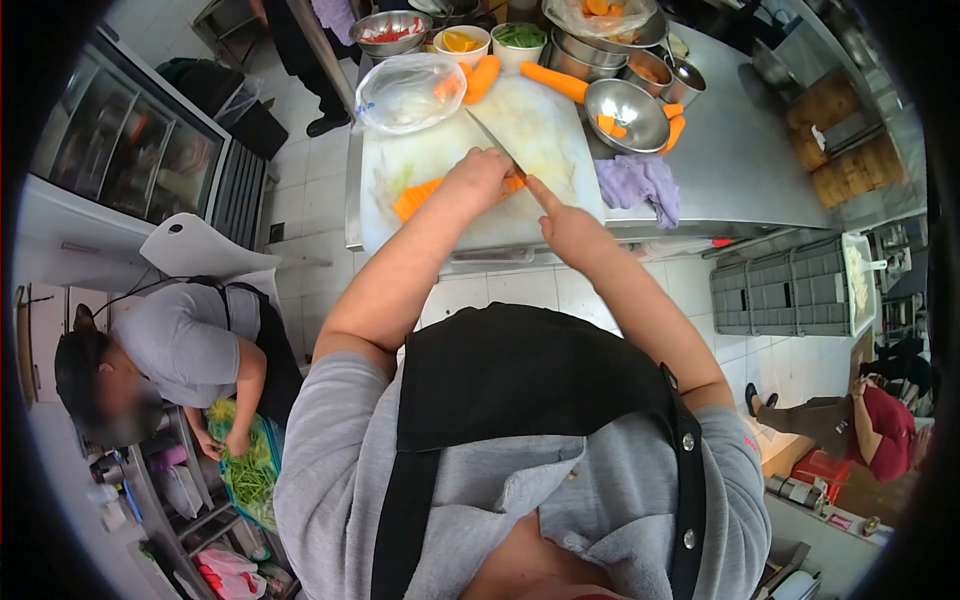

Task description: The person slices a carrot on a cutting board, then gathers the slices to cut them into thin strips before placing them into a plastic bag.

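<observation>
My right hand (572, 232) is closed round the handle of a knife (493, 138), its index finger stretched along the blade. The blade points away to the upper left, over a white cutting board (545, 130). My left hand (482, 176) has its fingers curled down on a carrot, right beside the blade. Part of that carrot is hidden under the hand. Orange carrot pieces (413, 200) lie in a row on the board below my left wrist. At the board's far left sits a clear plastic bag (405, 95), with a whole carrot (483, 80) next to it.
Right of the board are a steel bowl (640, 105) with carrot pieces and a purple cloth (640, 188). Tubs of greens (520, 36) and orange slices (461, 42) stand behind. A co-worker (190, 340) bends over a green basket (272, 440) at left. Grey crates (780, 288) stand right.
</observation>
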`<state>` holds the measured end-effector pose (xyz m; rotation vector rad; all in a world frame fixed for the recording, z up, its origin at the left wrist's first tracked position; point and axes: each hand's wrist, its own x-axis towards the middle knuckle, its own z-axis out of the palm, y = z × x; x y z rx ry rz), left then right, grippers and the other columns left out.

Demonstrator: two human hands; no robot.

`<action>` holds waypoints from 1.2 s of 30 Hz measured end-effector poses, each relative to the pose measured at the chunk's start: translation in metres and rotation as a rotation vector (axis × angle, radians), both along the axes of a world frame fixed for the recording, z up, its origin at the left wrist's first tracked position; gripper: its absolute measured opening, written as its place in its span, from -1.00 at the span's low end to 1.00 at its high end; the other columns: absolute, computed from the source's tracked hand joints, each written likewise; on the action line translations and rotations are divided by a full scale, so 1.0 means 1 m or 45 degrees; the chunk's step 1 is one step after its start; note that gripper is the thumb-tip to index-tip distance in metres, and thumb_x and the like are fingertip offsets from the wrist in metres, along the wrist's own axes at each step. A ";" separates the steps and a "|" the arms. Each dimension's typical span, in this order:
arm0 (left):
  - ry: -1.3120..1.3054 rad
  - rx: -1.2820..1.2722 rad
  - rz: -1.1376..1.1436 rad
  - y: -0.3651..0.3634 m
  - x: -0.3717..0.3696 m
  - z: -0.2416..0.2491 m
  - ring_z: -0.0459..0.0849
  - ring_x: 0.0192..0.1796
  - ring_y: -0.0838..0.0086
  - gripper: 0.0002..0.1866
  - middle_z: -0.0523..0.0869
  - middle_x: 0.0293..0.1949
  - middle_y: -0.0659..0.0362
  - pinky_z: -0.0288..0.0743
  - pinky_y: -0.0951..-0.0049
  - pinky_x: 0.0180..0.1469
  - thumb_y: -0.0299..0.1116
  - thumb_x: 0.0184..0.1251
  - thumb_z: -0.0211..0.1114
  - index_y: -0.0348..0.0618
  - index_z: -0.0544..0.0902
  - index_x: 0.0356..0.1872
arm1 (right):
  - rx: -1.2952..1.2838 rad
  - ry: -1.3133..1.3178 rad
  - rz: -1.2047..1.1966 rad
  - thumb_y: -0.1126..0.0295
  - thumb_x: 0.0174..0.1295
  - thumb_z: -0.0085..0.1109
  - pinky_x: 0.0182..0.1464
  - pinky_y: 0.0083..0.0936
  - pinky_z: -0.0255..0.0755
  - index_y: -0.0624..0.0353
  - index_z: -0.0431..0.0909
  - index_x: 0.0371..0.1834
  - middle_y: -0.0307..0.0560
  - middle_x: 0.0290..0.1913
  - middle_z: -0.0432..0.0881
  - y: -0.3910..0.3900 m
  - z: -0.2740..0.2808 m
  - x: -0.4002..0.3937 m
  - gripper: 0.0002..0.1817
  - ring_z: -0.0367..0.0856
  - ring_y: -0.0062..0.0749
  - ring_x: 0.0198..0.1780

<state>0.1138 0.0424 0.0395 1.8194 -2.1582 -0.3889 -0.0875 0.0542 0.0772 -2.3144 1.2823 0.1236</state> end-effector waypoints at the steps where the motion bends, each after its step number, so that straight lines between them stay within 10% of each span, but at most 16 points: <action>1: 0.011 -0.014 0.003 0.002 -0.001 0.000 0.58 0.03 0.11 -0.78 0.65 -0.07 0.10 0.52 0.23 0.14 -0.44 0.13 0.37 -0.13 0.67 -0.16 | -0.009 0.002 -0.012 0.35 0.41 -0.08 -0.15 -0.02 0.50 -0.24 -0.13 0.61 0.27 -0.36 0.66 0.001 -0.008 0.000 -0.26 0.65 0.13 -0.31; 36: 0.146 -0.226 -0.018 0.005 0.003 -0.005 0.63 -0.09 0.15 -0.89 0.70 -0.22 0.11 0.57 0.22 -0.03 -0.41 0.09 0.38 -0.14 0.69 -0.34 | -0.011 0.019 -0.028 0.38 0.38 -0.07 -0.09 0.00 0.49 -0.15 -0.13 0.61 0.36 -0.30 0.66 0.003 -0.009 0.020 -0.25 0.66 0.19 -0.22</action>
